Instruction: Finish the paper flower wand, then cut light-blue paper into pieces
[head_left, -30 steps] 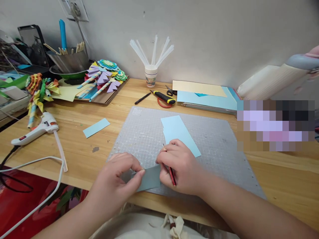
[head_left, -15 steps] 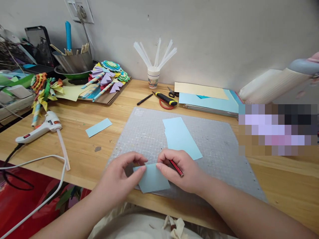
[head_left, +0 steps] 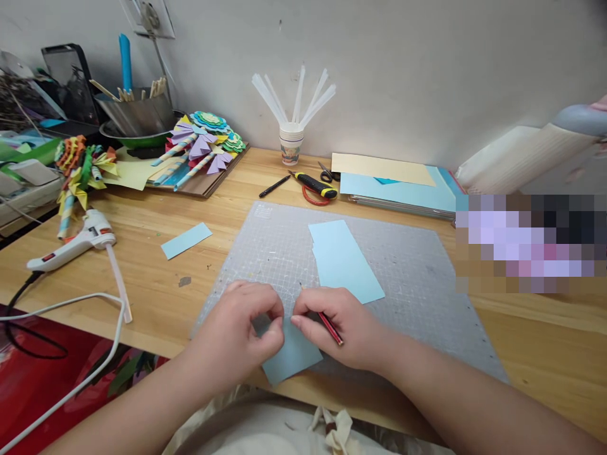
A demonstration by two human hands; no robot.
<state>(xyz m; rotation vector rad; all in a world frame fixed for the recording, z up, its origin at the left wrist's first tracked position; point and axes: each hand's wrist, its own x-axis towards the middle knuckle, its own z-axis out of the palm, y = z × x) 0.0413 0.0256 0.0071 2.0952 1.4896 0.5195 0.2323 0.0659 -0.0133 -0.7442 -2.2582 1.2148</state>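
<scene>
A small piece of light blue paper (head_left: 294,359) lies slanted over the front edge of the grey cutting mat (head_left: 417,297). My left hand (head_left: 244,328) is closed at the paper's far left part, thumb and forefinger curled round its edge. Facing it, my right hand (head_left: 348,325) has thumb and forefinger together at the far edge. A red-and-black pencil (head_left: 331,328) is tucked inside the right hand, its tip pointing away from me. Just beyond, a larger light blue sheet (head_left: 345,262) with one jagged side rests on the mat.
A blue paper strip (head_left: 186,241) and a white glue gun (head_left: 78,241) with its cord lie left. Behind the mat are a black pen (head_left: 274,186), a utility knife (head_left: 315,186), scissors (head_left: 327,172), a cup of glue sticks (head_left: 291,145) and stacked paper (head_left: 403,193). Paper flowers (head_left: 203,142) lie back left.
Both hands have drawn the small paper slightly toward me. My left fingers have curled more over its far edge, and the right hand has shifted slightly left with the pencil.
</scene>
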